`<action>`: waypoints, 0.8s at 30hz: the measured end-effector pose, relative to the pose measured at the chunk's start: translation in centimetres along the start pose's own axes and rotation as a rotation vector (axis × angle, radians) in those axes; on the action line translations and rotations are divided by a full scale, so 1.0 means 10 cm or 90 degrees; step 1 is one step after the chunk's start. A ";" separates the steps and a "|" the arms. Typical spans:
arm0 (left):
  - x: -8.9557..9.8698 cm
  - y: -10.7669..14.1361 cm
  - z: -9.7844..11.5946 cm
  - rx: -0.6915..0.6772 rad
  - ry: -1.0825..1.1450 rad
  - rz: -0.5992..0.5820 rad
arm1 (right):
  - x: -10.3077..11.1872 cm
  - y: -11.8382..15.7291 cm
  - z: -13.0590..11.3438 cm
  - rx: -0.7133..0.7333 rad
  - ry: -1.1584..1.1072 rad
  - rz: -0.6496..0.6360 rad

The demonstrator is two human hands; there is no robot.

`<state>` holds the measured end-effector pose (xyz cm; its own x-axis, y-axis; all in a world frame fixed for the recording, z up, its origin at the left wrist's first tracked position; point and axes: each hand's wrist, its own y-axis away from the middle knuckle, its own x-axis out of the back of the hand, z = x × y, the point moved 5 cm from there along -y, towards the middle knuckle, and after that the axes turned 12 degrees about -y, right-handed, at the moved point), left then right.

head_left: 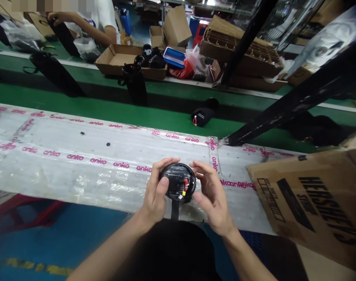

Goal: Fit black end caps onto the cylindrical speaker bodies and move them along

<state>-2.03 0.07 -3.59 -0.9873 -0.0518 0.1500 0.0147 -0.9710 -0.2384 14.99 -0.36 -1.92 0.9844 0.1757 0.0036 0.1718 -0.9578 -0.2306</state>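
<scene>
My left hand (156, 191) grips a round black disc-shaped device (178, 181) by its left rim, with the thumb across its lower left. Red and yellow wires (184, 186) sit on its clear-wrapped face. My right hand (211, 195) is beside the disc, fingers spread, with its fingertips at or very near the right rim. A black strap or tube (175, 208) runs down from the disc toward my body. Both hands are above a plastic-covered bench (107, 171).
Pink "anko" tape (116, 158) edges the bench's plastic. A cardboard Hershey's box flap (307, 203) lies at right. Beyond, a green conveyor (166, 113) carries black cylindrical bags (134, 84). A co-worker's hand (57, 16) works at the far left, among cardboard boxes (128, 62).
</scene>
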 end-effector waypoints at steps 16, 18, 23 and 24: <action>-0.05 0.17 -0.04 0.063 0.039 0.084 | 0.03 -0.12 0.13 -0.034 -0.122 0.170; -0.04 0.15 -0.05 0.049 0.047 0.084 | 0.01 -0.05 0.14 -0.040 -0.137 0.206; -0.04 0.16 -0.06 0.004 0.085 0.165 | -0.08 0.11 0.08 -0.005 -0.085 0.249; -0.04 0.17 -0.06 -0.004 0.081 0.183 | -0.10 0.13 0.04 0.019 -0.056 0.246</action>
<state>-1.65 -1.44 -4.61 -0.9546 -0.2944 -0.0457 0.2959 -0.9191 -0.2600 14.24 -1.64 -2.64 0.9693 -0.1757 -0.1720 -0.2124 -0.9506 -0.2262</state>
